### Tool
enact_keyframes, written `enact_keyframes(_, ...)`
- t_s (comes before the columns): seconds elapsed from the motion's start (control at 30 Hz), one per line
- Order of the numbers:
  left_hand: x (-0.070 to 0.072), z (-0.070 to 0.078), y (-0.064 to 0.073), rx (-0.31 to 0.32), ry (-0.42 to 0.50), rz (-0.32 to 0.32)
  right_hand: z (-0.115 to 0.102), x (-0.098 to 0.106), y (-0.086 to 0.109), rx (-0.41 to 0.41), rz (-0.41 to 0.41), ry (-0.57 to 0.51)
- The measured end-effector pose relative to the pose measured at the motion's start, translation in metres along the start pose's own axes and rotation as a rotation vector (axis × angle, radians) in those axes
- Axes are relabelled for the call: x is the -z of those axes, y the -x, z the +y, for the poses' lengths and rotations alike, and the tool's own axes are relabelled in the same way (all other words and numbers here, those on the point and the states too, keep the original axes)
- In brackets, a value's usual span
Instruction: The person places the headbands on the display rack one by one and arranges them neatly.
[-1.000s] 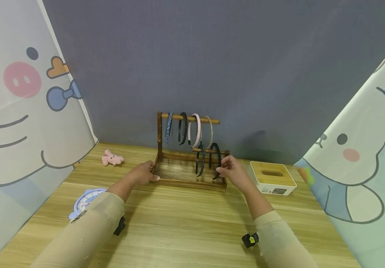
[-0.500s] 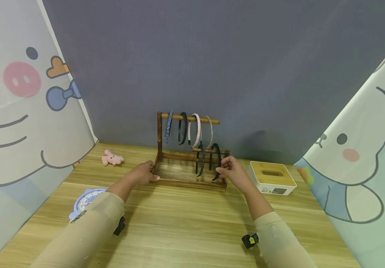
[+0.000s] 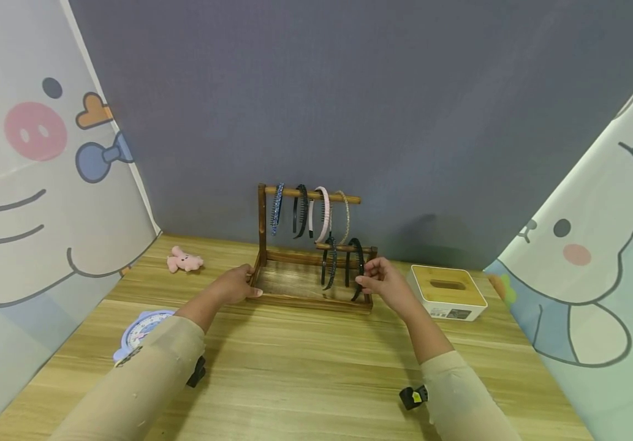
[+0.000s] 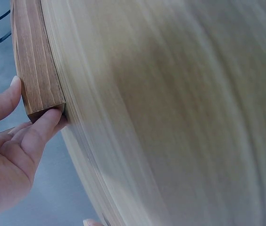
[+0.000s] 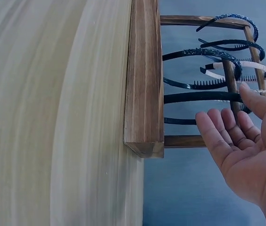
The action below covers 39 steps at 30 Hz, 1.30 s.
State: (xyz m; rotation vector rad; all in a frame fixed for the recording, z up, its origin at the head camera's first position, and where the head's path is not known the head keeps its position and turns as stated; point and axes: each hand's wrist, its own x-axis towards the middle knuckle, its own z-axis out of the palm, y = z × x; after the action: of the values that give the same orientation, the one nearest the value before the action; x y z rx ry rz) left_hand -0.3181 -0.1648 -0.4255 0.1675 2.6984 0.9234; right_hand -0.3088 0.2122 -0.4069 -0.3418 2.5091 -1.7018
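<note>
A brown wooden rack (image 3: 305, 300) with a tray base and two bars stands at the back of the table. My left hand (image 3: 235, 285) grips its left front corner, the thumb over the rim; the left wrist view shows the fingers (image 4: 45, 125) against its end. On the low bar (image 3: 324, 247) hang a dark glittery headband (image 3: 332, 263) and a plain black headband (image 3: 358, 264). My right hand (image 3: 385, 283) holds the black headband's right side between thumb and fingers. In the right wrist view the thumb (image 5: 253, 96) touches it; the exact contact of the other fingers is unclear.
The high bar (image 3: 355, 199) carries blue glitter (image 3: 277, 211), black (image 3: 303, 211), pink (image 3: 324, 211) and thin beaded (image 3: 347, 214) headbands. A tissue box (image 3: 447, 293) stands right of the rack. A pink plush toy (image 3: 185, 260) and a lilac dial (image 3: 142, 331) lie left.
The black headband has tilted and shifted slightly down and forward at my right fingers. My left hand and the rack have stayed in place.
</note>
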Motion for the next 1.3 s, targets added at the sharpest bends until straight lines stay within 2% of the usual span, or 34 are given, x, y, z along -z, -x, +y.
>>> enact_keyframes(0.27, 0.0, -0.001, -0.002, -0.044, -0.002, 0.036, -0.001, 0.009, 0.007, 0.01, 0.019, 0.048)
enact_keyframes(0.4, 0.0, -0.001, -0.004, -0.037, -0.001, 0.018, -0.002, 0.015, 0.014, 0.027, 0.054, 0.081)
enact_keyframes(0.67, 0.0, -0.004, -0.006, -0.013, 0.002, -0.002, -0.009, 0.026, 0.034, 0.075, 0.125, 0.265)
enact_keyframes(0.9, 0.001, -0.004, -0.007, 0.003, -0.01, -0.011, -0.012, 0.032, 0.034, 0.085, 0.115, 0.221)
enact_keyframes(1.03, -0.001, -0.003, -0.007, -0.001, 0.003, -0.008, -0.013, 0.033, 0.035, 0.081, 0.118, 0.24)
enact_keyframes(1.3, 0.002, -0.006, -0.002, -0.018, 0.054, -0.001, -0.018, 0.034, 0.05, 0.122, 0.153, 0.464)
